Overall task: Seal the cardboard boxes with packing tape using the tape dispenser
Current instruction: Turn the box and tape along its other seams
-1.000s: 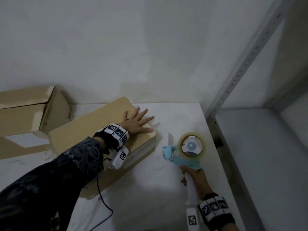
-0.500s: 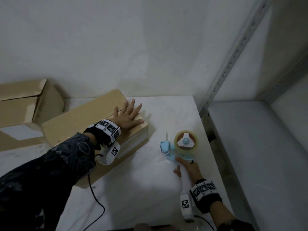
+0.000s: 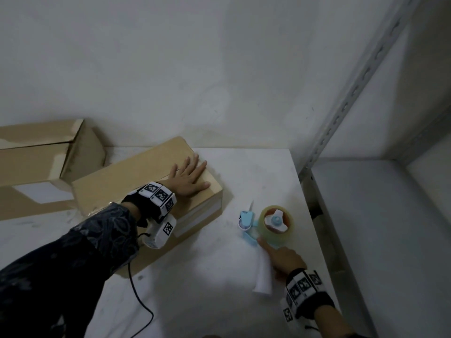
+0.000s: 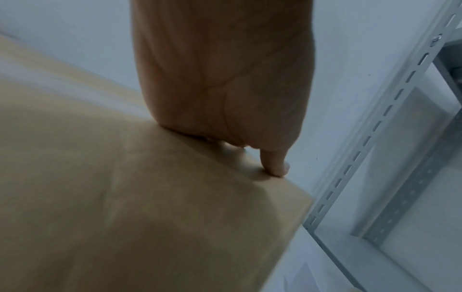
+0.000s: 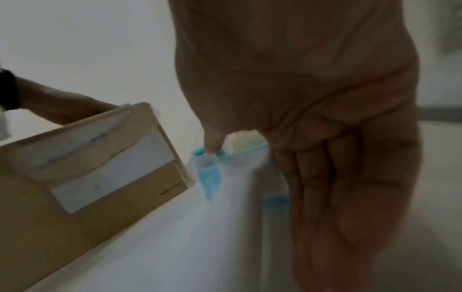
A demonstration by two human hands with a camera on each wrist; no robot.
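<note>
A closed brown cardboard box lies slantwise on the white table. My left hand presses flat on its top near the right end, fingers straight. In the left wrist view the left hand rests on the box close to its corner. A blue tape dispenser with a clear tape roll lies on the table right of the box. My right hand rests by its white handle. The right wrist view shows the right hand with straight fingers and one digit touching the dispenser's blue frame.
A second, larger cardboard box stands at the back left against the wall. A grey slotted metal shelf post and a shelf board border the table on the right. A black cable trails from my left wrist.
The right hand has lowered the dispenser onto the table and loosened its hold on the handle. The left hand stays flat on the box, fingers now closer together.
</note>
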